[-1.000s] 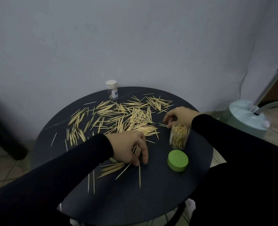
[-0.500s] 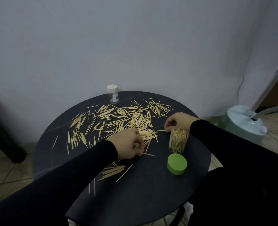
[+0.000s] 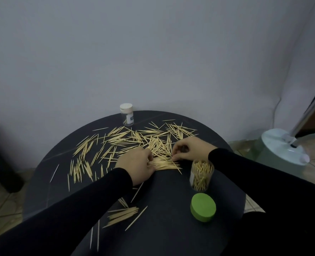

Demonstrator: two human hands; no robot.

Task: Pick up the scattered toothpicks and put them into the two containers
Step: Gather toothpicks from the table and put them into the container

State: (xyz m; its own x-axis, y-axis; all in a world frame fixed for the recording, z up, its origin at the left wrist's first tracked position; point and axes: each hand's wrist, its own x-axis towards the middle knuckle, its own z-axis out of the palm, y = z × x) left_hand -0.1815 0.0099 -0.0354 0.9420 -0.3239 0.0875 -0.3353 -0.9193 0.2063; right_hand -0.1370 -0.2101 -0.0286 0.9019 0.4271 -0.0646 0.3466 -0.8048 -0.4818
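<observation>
Nearest to me on the dark round table [image 3: 171, 235] lies a small group of toothpicks [image 3: 122, 216], and to the right of it the green lid [image 3: 203, 207]. Just behind the lid stands the open jar [image 3: 202, 175], partly filled with toothpicks. In the middle, my left hand [image 3: 135, 164] has its fingers curled on a gathered bundle [image 3: 165, 164] of toothpicks that lies flat on the table. My right hand [image 3: 189, 150] pinches at the other end of the same bundle, just left of the jar. Behind both hands the main scatter [image 3: 134, 140] spreads over the far half. At the far edge stands a second jar [image 3: 127, 114] with a white cap, closed.
</observation>
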